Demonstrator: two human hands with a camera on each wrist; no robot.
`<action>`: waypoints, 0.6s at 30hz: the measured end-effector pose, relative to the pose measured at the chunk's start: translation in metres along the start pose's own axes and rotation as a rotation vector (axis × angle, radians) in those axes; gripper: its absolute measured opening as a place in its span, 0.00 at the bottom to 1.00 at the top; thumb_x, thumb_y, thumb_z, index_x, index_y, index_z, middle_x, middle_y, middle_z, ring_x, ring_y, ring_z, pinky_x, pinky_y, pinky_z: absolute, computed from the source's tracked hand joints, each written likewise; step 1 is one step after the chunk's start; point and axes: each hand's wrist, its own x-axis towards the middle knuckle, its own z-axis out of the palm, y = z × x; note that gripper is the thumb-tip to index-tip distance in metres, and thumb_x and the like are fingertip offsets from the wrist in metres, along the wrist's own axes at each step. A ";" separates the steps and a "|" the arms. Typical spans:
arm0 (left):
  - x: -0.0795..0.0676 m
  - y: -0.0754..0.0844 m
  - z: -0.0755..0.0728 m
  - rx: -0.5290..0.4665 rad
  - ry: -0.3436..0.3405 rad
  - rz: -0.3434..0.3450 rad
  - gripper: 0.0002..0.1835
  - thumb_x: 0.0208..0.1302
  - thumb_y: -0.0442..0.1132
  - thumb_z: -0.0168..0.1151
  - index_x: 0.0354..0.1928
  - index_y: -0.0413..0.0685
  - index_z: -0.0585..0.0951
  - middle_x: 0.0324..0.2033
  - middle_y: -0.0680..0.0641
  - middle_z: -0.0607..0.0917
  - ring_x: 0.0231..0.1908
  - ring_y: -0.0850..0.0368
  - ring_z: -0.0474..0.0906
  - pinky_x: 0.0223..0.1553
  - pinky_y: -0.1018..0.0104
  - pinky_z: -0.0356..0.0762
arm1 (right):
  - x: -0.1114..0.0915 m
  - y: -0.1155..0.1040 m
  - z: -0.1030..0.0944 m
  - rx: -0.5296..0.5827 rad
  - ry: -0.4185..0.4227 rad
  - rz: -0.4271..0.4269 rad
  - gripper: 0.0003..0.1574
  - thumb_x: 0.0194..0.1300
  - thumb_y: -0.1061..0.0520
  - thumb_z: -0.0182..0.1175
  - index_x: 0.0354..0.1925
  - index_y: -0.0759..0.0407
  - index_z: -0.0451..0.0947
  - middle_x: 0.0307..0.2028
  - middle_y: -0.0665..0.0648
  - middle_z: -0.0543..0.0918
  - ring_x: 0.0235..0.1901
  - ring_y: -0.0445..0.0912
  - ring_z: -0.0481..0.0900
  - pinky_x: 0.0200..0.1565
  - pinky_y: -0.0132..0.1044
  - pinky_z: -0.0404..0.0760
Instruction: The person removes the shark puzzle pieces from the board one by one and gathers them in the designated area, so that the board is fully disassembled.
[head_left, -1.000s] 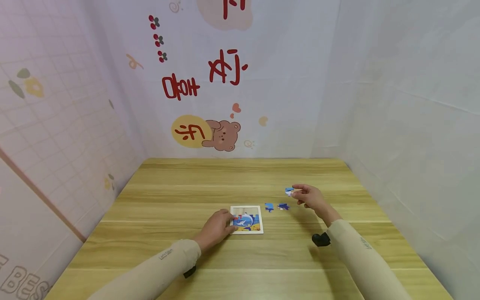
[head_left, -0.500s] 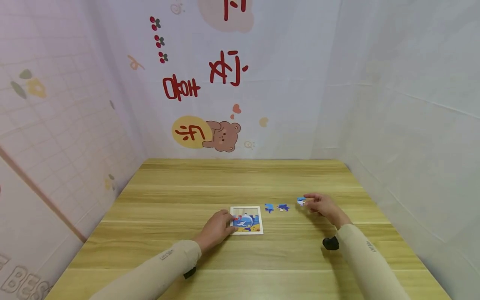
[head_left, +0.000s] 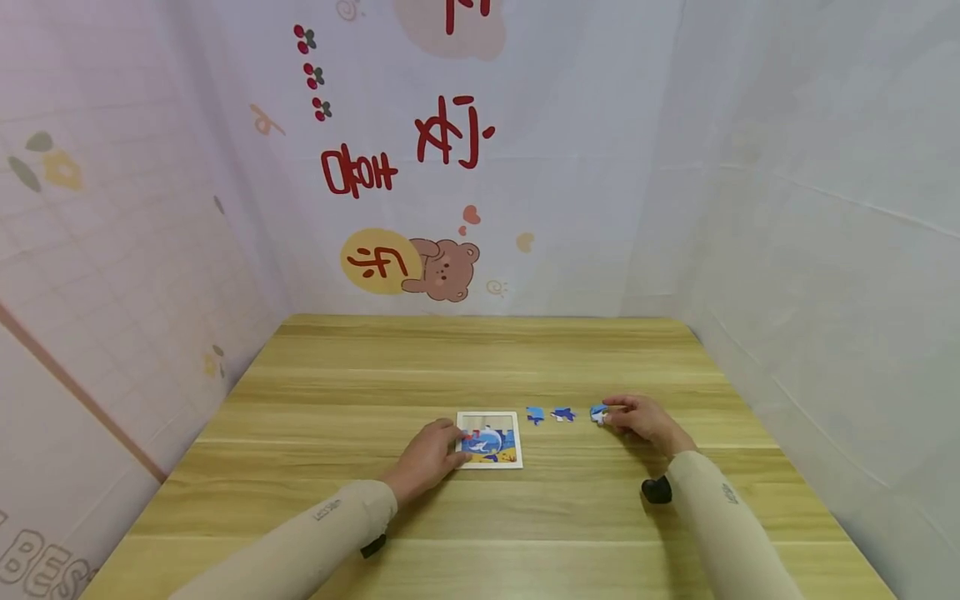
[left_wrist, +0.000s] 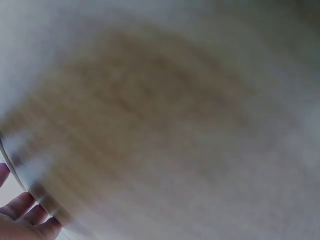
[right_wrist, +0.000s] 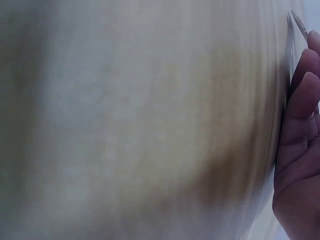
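Note:
A white-framed jigsaw puzzle [head_left: 518, 454] with a dolphin picture lies on the table; its upper part shows bare backing. My left hand [head_left: 426, 458] rests on its left border, thumb and fingers apart, and its fingertips also show at the lower left corner of the left wrist view. To the right, my right hand [head_left: 643, 418] pinches a blue and white puzzle piece [head_left: 597, 412] low at the tabletop. In the right wrist view a thin edge of that piece [right_wrist: 298, 22] sticks up, tilted, by the fingertips. Whether it touches the table is unclear.
Two loose puzzle pieces, a light blue one [head_left: 535, 415] and a dark blue one [head_left: 563, 413], lie in a row between the frame and my right hand. The wooden table [head_left: 480, 358] meets printed cloth walls at the back and both sides.
My right hand has carried the puzzle piece rightward and down to the tabletop, in line with the two loose pieces. The left hand has stayed on the puzzle frame.

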 end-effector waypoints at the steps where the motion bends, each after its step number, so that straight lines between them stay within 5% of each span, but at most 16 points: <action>1: 0.000 0.000 0.000 -0.001 -0.001 -0.003 0.18 0.63 0.41 0.69 0.49 0.35 0.83 0.45 0.41 0.81 0.48 0.45 0.77 0.54 0.48 0.74 | 0.000 0.001 -0.001 -0.004 -0.009 -0.009 0.32 0.67 0.59 0.64 0.64 0.72 0.69 0.33 0.53 0.82 0.31 0.44 0.76 0.31 0.34 0.76; 18: 0.000 -0.001 0.001 -0.025 0.006 0.000 0.17 0.64 0.40 0.68 0.49 0.35 0.82 0.48 0.38 0.80 0.52 0.40 0.76 0.57 0.46 0.71 | 0.001 -0.004 0.010 -0.044 0.052 0.001 0.29 0.66 0.63 0.64 0.62 0.73 0.72 0.29 0.54 0.82 0.27 0.43 0.76 0.30 0.34 0.76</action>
